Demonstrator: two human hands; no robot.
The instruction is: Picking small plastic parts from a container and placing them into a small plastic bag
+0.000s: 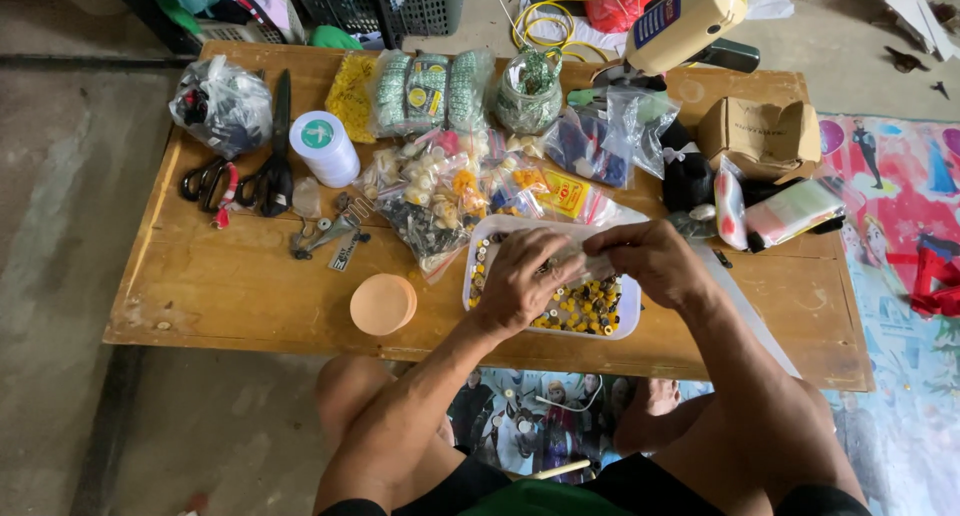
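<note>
Left hand point(522, 276) and right hand point(648, 261) pinched on small clear bag point(598, 266) above tray point(630, 326); buttons point(585, 311) likely spilled onto surface point(250, 296) if bag tipped.

A white plastic tray point(630, 321) with rounded corners lies flat under both hands, its long side running left to right. Small yellow and black buttons point(585, 311) fill its floor, heaped thickest below the right hand point(655, 261) and showing again along the tray's left edge beside the left hand point(520, 276). Between the fingertips of the two hands sits a small clear plastic bag point(598, 267), crumpled, pinched at both ends and held just above the buttons.
</note>
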